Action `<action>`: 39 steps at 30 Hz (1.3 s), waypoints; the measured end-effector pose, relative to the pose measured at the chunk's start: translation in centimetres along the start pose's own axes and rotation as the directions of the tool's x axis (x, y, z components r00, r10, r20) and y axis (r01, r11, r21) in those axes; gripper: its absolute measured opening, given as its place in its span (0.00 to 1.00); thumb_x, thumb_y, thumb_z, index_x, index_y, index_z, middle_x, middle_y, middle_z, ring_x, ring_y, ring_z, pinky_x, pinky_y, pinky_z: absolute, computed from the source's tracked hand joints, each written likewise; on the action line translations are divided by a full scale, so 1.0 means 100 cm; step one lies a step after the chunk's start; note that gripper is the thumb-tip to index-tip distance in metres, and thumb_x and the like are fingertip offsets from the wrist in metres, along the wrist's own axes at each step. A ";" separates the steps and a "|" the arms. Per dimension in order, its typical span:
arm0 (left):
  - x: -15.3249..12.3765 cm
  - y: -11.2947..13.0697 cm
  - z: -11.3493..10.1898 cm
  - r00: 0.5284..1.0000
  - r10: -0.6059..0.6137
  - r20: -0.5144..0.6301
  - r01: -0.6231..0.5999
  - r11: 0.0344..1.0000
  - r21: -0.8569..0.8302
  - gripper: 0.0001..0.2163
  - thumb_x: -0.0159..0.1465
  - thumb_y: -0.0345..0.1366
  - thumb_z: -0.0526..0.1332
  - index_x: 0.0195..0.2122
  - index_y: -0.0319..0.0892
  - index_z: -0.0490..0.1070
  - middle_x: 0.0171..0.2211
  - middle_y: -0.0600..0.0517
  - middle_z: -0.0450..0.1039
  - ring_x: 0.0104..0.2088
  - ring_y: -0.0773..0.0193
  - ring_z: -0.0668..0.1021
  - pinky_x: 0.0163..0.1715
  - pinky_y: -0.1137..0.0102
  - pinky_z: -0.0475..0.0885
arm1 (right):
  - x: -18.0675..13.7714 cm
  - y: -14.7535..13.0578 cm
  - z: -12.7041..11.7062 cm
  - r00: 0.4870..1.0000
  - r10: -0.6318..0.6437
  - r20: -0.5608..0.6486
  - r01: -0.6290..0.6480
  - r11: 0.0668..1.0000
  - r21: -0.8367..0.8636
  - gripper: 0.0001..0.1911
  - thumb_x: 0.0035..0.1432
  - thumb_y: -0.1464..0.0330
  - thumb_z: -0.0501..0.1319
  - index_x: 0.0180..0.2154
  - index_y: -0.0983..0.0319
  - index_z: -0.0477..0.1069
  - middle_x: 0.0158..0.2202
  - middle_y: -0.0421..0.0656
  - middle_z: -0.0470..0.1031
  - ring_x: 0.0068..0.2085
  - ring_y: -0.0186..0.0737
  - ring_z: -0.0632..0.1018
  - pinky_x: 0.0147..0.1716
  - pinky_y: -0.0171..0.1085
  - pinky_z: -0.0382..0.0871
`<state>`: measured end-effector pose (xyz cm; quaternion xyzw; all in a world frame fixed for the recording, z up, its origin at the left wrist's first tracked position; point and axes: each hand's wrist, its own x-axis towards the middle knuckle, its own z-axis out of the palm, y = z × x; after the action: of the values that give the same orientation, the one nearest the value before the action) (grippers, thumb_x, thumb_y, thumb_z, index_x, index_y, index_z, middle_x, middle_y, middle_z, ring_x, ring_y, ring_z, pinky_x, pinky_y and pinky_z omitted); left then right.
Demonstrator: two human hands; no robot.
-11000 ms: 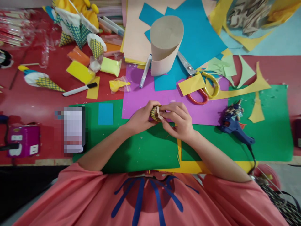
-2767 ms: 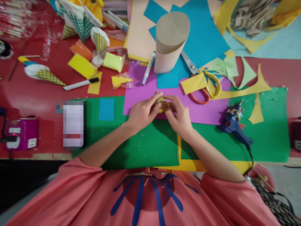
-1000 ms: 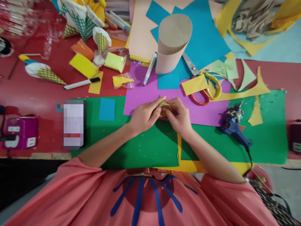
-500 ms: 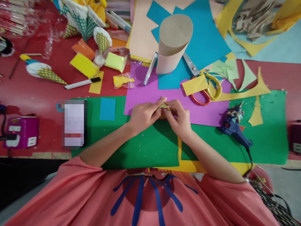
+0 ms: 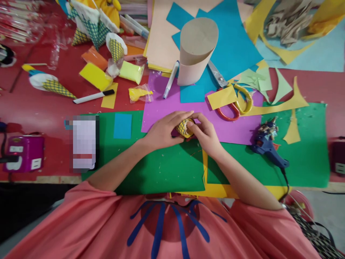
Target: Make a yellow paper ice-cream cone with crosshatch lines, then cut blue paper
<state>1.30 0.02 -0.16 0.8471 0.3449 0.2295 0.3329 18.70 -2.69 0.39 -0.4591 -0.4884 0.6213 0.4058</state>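
A small paper cone (image 5: 181,127), yellow with a dark criss-cross pattern, is held between both hands over the purple sheet (image 5: 156,104). My left hand (image 5: 165,131) wraps it from the left, and its fingers hide part of it. On the other side, my right hand (image 5: 207,138) has its thumb at the cone's pale open rim and its fingers curled behind. The tip of the cone cannot be seen. Below the hands lies a green sheet (image 5: 161,165).
Beyond the hands stand a paper tube (image 5: 192,64), a marker (image 5: 171,80) and scissors (image 5: 228,107). A blue glue gun (image 5: 269,145) lies right, its cord trailing off the edge. At left are a phone (image 5: 84,142) and a finished-looking patterned cone (image 5: 51,82). Paper scraps surround the scissors.
The cone has turned in my hands, so its round open end now shows. My right thumb has moved onto the rim, and my left fingers now spread around the side.
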 end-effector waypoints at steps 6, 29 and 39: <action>-0.002 0.002 -0.009 0.991 -0.091 0.102 0.089 0.996 0.026 0.26 0.52 0.31 0.62 0.54 0.44 0.61 0.48 0.51 0.73 0.45 0.62 0.77 0.42 0.70 0.71 | 0.002 -0.001 -0.008 0.996 0.082 0.031 -0.080 0.996 -0.050 0.14 0.54 0.58 0.62 0.27 0.62 0.64 0.21 0.35 0.69 0.20 0.27 0.71 0.17 0.28 0.63; -0.001 0.001 -0.007 0.956 -0.272 -0.109 0.257 0.958 -0.131 0.08 0.53 0.35 0.63 0.31 0.42 0.64 0.23 0.60 0.70 0.23 0.73 0.72 0.21 0.79 0.61 | -0.017 -0.002 -0.006 0.700 -0.650 0.297 0.673 0.459 -0.580 0.15 0.59 0.71 0.57 0.49 0.60 0.69 0.48 0.48 0.75 0.48 0.38 0.78 0.43 0.35 0.75; 0.000 -0.003 -0.006 0.956 -0.283 -0.079 0.275 0.956 -0.101 0.08 0.52 0.36 0.63 0.31 0.43 0.65 0.23 0.61 0.69 0.23 0.73 0.71 0.20 0.79 0.61 | -0.014 0.003 0.000 0.735 -0.578 0.356 0.660 0.487 -0.572 0.14 0.60 0.69 0.56 0.48 0.63 0.69 0.51 0.52 0.72 0.49 0.42 0.77 0.44 0.39 0.76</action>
<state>0.77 0.43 0.00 0.7626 0.4656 0.2345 0.3830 19.02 -4.06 0.36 -0.3279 -0.8302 0.2412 0.3807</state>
